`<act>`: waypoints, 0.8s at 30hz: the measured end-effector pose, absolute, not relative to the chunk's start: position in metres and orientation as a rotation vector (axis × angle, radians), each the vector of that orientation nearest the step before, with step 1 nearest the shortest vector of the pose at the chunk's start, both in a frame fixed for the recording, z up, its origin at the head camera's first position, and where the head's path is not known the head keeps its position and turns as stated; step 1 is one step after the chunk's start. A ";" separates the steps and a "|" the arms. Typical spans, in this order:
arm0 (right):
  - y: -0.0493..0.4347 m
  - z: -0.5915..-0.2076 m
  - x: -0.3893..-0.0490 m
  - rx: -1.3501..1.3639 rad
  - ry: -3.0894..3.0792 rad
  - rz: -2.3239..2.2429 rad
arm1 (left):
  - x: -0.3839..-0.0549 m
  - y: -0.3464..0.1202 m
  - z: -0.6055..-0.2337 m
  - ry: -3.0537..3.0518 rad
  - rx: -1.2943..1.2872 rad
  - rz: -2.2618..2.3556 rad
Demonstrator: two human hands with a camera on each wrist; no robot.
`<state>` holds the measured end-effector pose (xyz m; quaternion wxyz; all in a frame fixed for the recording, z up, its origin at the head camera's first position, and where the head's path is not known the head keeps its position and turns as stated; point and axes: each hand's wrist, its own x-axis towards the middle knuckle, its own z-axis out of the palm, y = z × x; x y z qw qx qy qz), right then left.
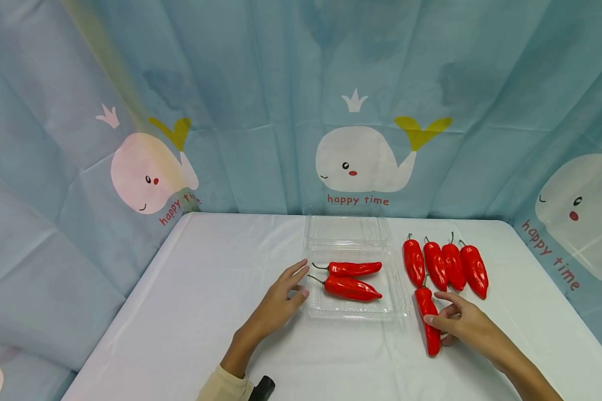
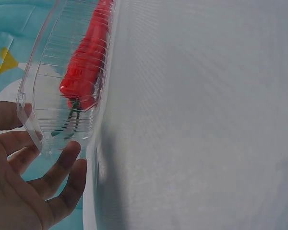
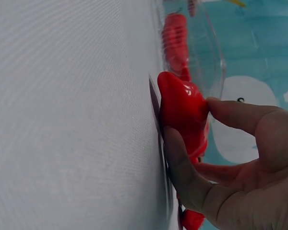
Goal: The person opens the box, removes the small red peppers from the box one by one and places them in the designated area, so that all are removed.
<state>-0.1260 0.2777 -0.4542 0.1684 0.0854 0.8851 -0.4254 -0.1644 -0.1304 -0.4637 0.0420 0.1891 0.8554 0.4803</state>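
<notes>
A hinged clear plastic box (image 1: 398, 309) stands with its lid folded back, holding two red chili peppers (image 1: 351, 289) laid sideways. My left hand (image 1: 278, 303) is at the box's left edge, fingers spread and fingertips right at the rim; in the left wrist view the hand (image 2: 36, 177) shows them against the clear plastic. To the right of the box, my right hand (image 1: 461, 320) pinches another red chili pepper (image 1: 428, 320) between thumb and fingers. In the right wrist view this pepper (image 3: 182, 110) lies low over the white cloth, its rounded tip toward the camera.
Several more red chili peppers (image 1: 443, 264) lie in a row behind my right hand, stems pointing away. The clear lid (image 1: 348, 228) reaches toward the table's back edge. A blue curtain (image 1: 261, 161) with whale prints hangs behind the white-covered table (image 1: 205, 278).
</notes>
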 end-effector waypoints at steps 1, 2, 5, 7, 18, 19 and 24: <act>0.278 -0.454 -0.126 0.245 2.518 -1.212 | -0.164 -0.130 -0.464 2.617 0.580 1.470; 0.277 -0.454 -0.126 0.243 2.519 -1.212 | -0.164 -0.131 -0.464 2.617 0.580 1.470; 0.277 -0.454 -0.126 0.248 2.517 -1.220 | -0.164 -0.131 -0.464 2.619 0.579 1.469; 0.276 -0.454 -0.125 0.246 2.511 -1.230 | -0.164 -0.131 -0.464 2.621 0.577 1.467; 0.276 -0.454 -0.124 0.242 2.513 -1.247 | -0.164 -0.130 -0.463 2.620 0.579 1.474; 0.276 -0.454 -0.124 0.241 2.515 -1.245 | -0.164 -0.130 -0.463 2.619 0.578 1.474; 0.276 -0.453 -0.124 0.243 2.531 -1.234 | -0.165 -0.130 -0.463 2.612 0.573 1.475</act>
